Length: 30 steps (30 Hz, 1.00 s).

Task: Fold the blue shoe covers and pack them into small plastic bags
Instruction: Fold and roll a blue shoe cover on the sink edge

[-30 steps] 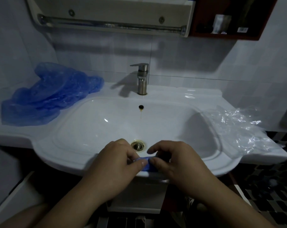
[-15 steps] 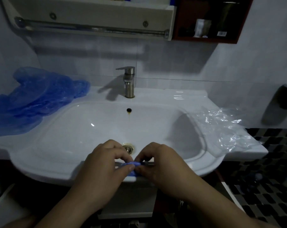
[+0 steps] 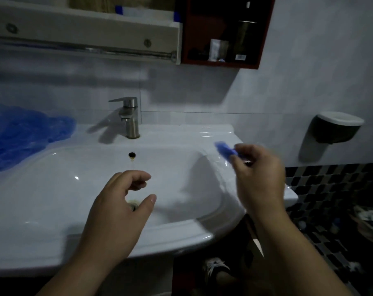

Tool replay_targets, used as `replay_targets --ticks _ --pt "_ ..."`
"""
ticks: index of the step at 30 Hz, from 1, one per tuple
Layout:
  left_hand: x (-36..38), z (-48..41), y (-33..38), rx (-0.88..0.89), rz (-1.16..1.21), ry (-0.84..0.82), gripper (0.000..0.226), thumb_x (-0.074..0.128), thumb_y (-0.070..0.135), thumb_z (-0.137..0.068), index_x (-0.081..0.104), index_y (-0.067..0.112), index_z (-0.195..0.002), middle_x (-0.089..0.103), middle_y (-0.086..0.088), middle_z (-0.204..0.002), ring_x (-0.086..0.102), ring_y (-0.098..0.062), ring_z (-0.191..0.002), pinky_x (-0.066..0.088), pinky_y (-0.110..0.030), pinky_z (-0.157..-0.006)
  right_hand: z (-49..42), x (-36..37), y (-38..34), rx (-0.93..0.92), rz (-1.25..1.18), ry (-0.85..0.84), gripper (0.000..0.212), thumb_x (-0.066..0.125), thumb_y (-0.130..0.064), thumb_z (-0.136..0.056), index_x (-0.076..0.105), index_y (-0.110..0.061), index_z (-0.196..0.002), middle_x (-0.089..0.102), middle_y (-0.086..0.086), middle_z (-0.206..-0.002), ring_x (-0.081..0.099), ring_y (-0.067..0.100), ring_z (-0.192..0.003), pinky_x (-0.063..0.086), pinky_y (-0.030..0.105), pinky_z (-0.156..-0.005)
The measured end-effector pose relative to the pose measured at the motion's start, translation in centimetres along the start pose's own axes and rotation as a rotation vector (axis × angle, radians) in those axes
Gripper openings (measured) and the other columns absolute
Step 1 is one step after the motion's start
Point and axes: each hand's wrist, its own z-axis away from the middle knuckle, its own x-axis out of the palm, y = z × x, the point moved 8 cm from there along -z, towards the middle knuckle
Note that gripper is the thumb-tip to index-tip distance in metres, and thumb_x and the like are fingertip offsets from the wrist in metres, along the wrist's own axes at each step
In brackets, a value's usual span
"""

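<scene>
A small, tightly folded blue plastic shoe cover [image 3: 225,151] is pinched between the thumb and fingertips of the right hand [image 3: 260,174]. In the head view, the only one given, it is held in the air above the right-hand ledge of the white ceramic washbasin [image 3: 181,231] and is rendered blurred. The left hand [image 3: 121,201] is seen over the bowl of the washbasin, just above the drain, with fingers loosely curled and thumb apart. Nothing is held in it.

As to progress, one cover is judged to be folded and ready for bagging, but it is not yet packed. The small clear plastic bags cannot be made out with certainty. Only a faint glossy sheen is seen on the right-hand ledge of the washbasin, partly hidden by the right hand. A crumpled heap of loose blue plastic shoe covers [image 3: 21,135] is seen lying on the ledge to the left of the washbasin bowl, well apart from both hands, so most of the folding and packing is judged to be outstanding. No filled bag is seen.

As to writing, a small white label [image 3: 240,57] is seen on a dark container in the dark red wall cabinet [image 3: 219,64] above and to the right of the washbasin, but its marks are too small to be read. No brand is legible on the brushed steel tap [image 3: 129,118] at the back of the washbasin, nor elsewhere.
</scene>
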Motion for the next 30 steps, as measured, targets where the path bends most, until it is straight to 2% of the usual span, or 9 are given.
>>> replay_targets --ticks 3,7,11,15,17,20,25,28,30 --pt "0.3 0.0 -0.2 -0.014 -0.013 0.02 0.038 0.076 0.01 -0.082 0.061 0.037 -0.104 0.063 0.02 -0.103 0.052 0.018 -0.1 0.037 0.006 -0.07 -2.8 -3.9 3.6 0.124 0.048 0.15 0.005 0.072 -0.021 -0.083 0.07 -0.024 -0.086 0.069 -0.002 -0.106 0.064 0.013 -0.101 0.048 0.028 -0.092" --pt "0.1 -0.2 -0.3 -0.01 -0.056 0.025 0.034 0.075 0.013 -0.083 0.062 0.037 -0.104 0.062 0.022 -0.104 0.052 0.018 -0.1 0.038 0.0 -0.069 -4.0 -4.2 7.6 0.318 0.129 0.083 0.004 0.07 -0.019 -0.08 0.072 -0.016 -0.079 0.061 -0.005 -0.061 0.056 0.014 -0.056 0.037 0.022 -0.056" --pt "-0.5 -0.4 -0.3 -0.014 -0.021 0.051 0.033 0.075 0.008 -0.082 0.065 0.032 -0.103 0.064 0.017 -0.102 0.051 0.023 -0.095 0.038 -0.008 -0.078 -4.3 -2.9 8.8 0.375 0.171 0.026 0.018 0.07 -0.022 -0.077 0.067 -0.011 -0.062 0.062 0.011 -0.055 0.055 0.022 -0.052 0.044 0.029 -0.057" --pt "-0.9 -0.3 -0.4 -0.022 -0.01 0.076 0.034 0.075 0.006 -0.082 0.065 0.032 -0.102 0.066 0.015 -0.1 0.053 0.019 -0.095 0.038 -0.009 -0.082 -4.5 -3.4 8.1 0.335 0.163 0.096 0.013 0.067 -0.018 -0.078 0.074 -0.008 -0.074 0.065 0.013 -0.06 0.062 0.025 -0.059 0.051 0.032 -0.063" --pt "-1.1 -0.3 -0.4 -0.029 -0.008 0.085 0.034 0.074 0.006 -0.082 0.065 0.032 -0.102 0.066 0.015 -0.1 0.054 0.018 -0.096 0.038 -0.009 -0.082 -4.3 -3.6 6.2 0.249 0.079 0.127 0.011 0.069 -0.02 -0.081 0.076 -0.013 -0.085 0.07 0.003 -0.068 0.064 0.018 -0.064 0.052 0.028 -0.066" --pt "-1.5 -0.3 -0.5 -0.022 -0.015 0.094 0.031 0.073 0.009 -0.084 0.064 0.033 -0.102 0.066 0.015 -0.099 0.056 0.013 -0.097 0.04 -0.009 -0.08 -2.9 -3.8 2.0 0.085 -0.115 0.159 0.006 0.073 -0.021 -0.084 0.074 -0.024 -0.089 0.073 0.01 -0.076 0.065 0.026 -0.065 0.056 0.037 -0.066" --pt "-2.4 -0.7 -1.5 -0.147 0.211 0.12 0.015 0.056 0.019 -0.097 0.069 0.027 -0.094 0.073 0.011 -0.091 0.068 0.001 -0.086 0.051 -0.011 -0.073 1.6 1.5 -3.1 0.083 -0.504 -0.196 0.017 0.073 -0.004 -0.081 0.073 -0.02 -0.077 0.075 0.0 -0.074 0.069 0.011 -0.072 0.054 0.022 -0.071" --pt "-2.1 -0.6 -2.7 -0.349 0.53 0.097 0.028 0.046 0.022 -0.102 0.071 0.017 -0.092 0.076 -0.002 -0.086 0.072 -0.016 -0.077 0.057 -0.031 -0.071 4.7 5.3 -4.8 0.093 -0.495 -0.42 0.014 0.073 -0.004 -0.08 0.075 -0.017 -0.078 0.075 -0.001 -0.073 0.069 0.011 -0.069 0.051 0.016 -0.066" --pt "-2.4 -0.4 -2.9 -0.415 0.618 0.096 0.028 0.047 0.018 -0.102 0.072 0.013 -0.089 0.075 -0.003 -0.079 0.068 -0.015 -0.066 0.058 -0.032 -0.061 6.1 6.9 -5.3 0.101 -0.44 -0.484 0.009 0.075 -0.007 -0.08 0.076 -0.016 -0.08 0.074 -0.001 -0.073 0.069 0.011 -0.071 0.05 0.014 -0.063"
